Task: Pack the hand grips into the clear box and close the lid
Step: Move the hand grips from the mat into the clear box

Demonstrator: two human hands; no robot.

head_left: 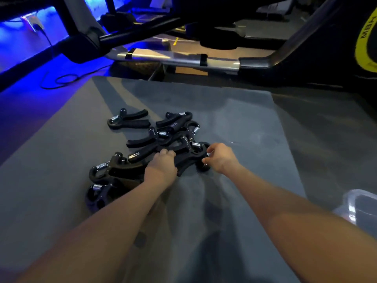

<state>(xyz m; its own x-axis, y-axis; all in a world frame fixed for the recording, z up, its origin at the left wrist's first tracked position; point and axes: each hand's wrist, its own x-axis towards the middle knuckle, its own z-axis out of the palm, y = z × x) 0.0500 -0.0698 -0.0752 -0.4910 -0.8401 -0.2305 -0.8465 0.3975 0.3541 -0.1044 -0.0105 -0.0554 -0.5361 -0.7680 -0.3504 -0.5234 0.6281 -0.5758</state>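
Black hand grips [159, 139] lie tangled, so as our left hand [163, 164] and right hand [219, 158], fingers curled on one grip, lift toward the clear box [355, 209] at four o'clock, we risk hooked springs dragging neighbours off.

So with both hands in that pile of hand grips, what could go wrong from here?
1. The hand grips lie tangled, springs and handles interlocked; lifting the one the left hand holds may drag neighbours along and drop them.
2. The right hand pinches near a spring end; fingers might get nipped if handles shift.
3. The clear box sits at the far right frame edge, so carrying grips there risks losing sight of it.
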